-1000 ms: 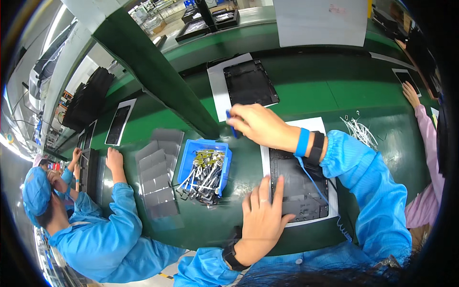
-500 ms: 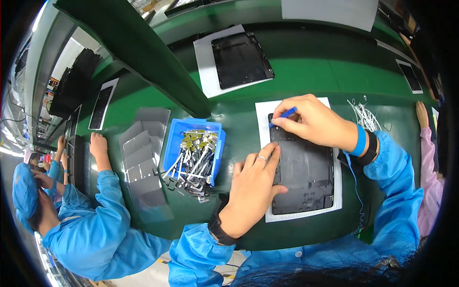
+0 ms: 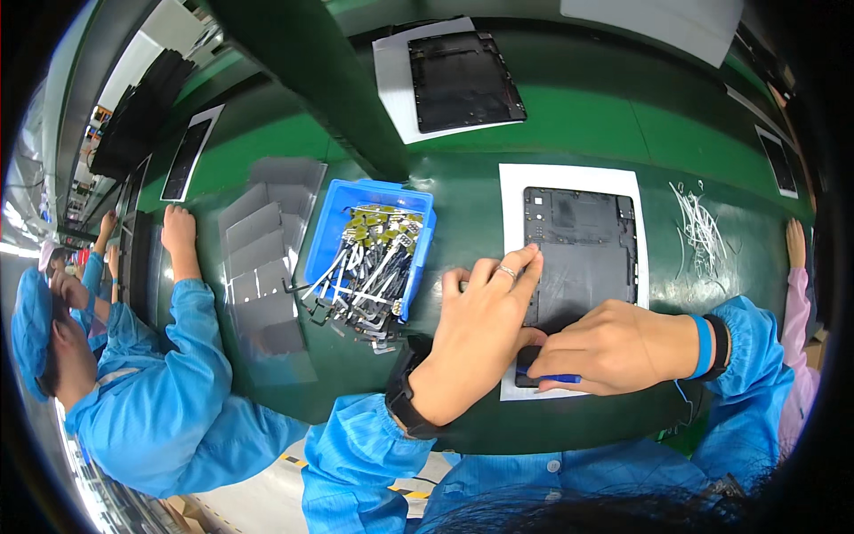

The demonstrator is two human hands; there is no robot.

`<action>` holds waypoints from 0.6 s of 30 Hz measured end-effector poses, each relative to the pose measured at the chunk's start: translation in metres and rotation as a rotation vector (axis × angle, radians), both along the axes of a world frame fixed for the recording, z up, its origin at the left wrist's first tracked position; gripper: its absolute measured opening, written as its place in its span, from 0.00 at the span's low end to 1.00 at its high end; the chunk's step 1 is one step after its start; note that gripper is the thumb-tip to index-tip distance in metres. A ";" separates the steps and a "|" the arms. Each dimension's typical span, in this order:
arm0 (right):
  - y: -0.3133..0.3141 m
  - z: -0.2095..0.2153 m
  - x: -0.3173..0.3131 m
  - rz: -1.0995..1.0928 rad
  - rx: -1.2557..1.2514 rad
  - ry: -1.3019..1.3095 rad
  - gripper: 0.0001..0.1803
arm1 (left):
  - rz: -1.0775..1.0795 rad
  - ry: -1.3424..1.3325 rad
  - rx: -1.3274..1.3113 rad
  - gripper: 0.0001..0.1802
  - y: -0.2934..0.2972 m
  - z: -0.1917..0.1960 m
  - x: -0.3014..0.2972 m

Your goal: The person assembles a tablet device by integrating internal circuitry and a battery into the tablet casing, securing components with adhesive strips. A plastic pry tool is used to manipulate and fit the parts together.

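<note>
A black tablet-like housing (image 3: 587, 271) lies on a white sheet (image 3: 512, 209) on the green bench in front of me. My right hand (image 3: 614, 349) is closed around a small blue stick-like tool (image 3: 564, 378) at the housing's near left corner; the tool's tip is mostly hidden by the fingers. With fingers stretched out, my left hand (image 3: 480, 334) rests along the housing's left edge, thumb beside the right hand. A blue bin (image 3: 425, 258) to the left holds flat cables (image 3: 374, 267) with yellowish-green ends, some spilling over its near side.
Thin dark sheets (image 3: 258, 258) overlap left of the bin. White strips (image 3: 701, 236) lie right of the housing. Another black housing (image 3: 467, 80) sits farther back, near a green post (image 3: 329, 89). A co-worker in blue (image 3: 169, 400) is at the left; a pink sleeve (image 3: 799, 320) shows at the right.
My right hand has moved with the blue tool from the housing's far left corner to its near left corner. My left hand stays at the left edge. The view has shifted slightly.
</note>
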State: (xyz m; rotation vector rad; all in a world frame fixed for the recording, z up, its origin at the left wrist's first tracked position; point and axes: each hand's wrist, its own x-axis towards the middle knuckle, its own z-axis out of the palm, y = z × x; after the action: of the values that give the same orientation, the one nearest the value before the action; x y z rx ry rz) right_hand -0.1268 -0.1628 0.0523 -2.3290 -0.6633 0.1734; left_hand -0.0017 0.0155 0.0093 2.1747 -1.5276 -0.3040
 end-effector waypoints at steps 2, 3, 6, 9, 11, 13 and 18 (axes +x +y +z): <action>-0.003 0.027 0.005 -0.045 0.092 0.005 0.09 | -0.013 -0.014 -0.018 0.44 0.001 -0.004 0.000; -0.005 0.039 0.010 -0.106 0.189 0.022 0.09 | 0.011 -0.027 -0.018 0.44 0.002 -0.007 0.002; -0.011 0.047 0.053 -0.424 0.293 -0.236 0.06 | 0.032 -0.053 0.082 0.41 0.006 -0.004 -0.004; -0.021 0.016 0.115 -0.618 0.060 -0.198 0.11 | 0.020 -0.098 0.012 0.41 0.012 -0.004 -0.010; -0.037 -0.015 0.135 -0.634 -0.060 -0.249 0.13 | 0.023 -0.162 -0.132 0.29 0.017 0.019 -0.006; -0.042 -0.021 0.138 -0.685 -0.039 -0.152 0.15 | 0.216 0.016 -0.056 0.16 0.027 0.048 0.007; -0.040 -0.029 0.132 -0.685 0.104 -0.058 0.24 | 0.527 -0.307 -0.060 0.09 0.065 0.038 0.068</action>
State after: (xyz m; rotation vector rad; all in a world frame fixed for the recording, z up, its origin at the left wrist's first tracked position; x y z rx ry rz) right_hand 0.0056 -0.2025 0.0230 -2.3261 0.1211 -0.2361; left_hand 0.0667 0.0805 0.0470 2.5548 -1.0204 0.2544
